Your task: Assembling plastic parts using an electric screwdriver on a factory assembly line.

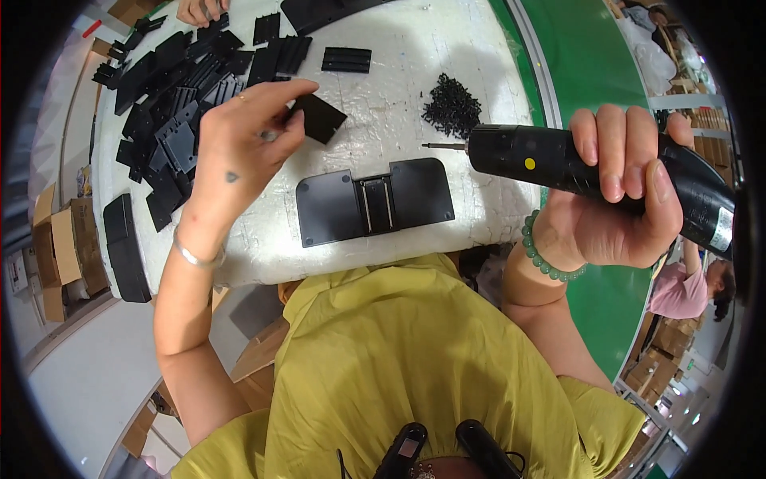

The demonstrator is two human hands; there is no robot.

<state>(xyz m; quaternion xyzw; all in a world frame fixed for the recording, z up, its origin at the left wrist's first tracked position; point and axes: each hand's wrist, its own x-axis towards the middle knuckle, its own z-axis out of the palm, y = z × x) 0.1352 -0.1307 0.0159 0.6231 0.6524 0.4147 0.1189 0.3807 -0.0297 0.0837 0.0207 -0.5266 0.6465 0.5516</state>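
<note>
Left hand: my left hand pinches a thin, flat black plate between thumb and fingers.
Right hand: my right hand wraps its fingers round a thick-bodied black power screwdriver, its slim metal bit clear of any part.
Panel: a wide black plastic panel lies before me on the white-topped table, near its close edge.
Axes: the panel's long axis runs left to right, its right end slightly farther off; the bit points left.
Progress: the panel is laid out, its central channel with two metal strips uncovered; the plate, I judge, remains unfitted.
Beyond: a heap of small black screw-like pieces; at left, piled black plastic parts, another person's hand beside them.
</note>
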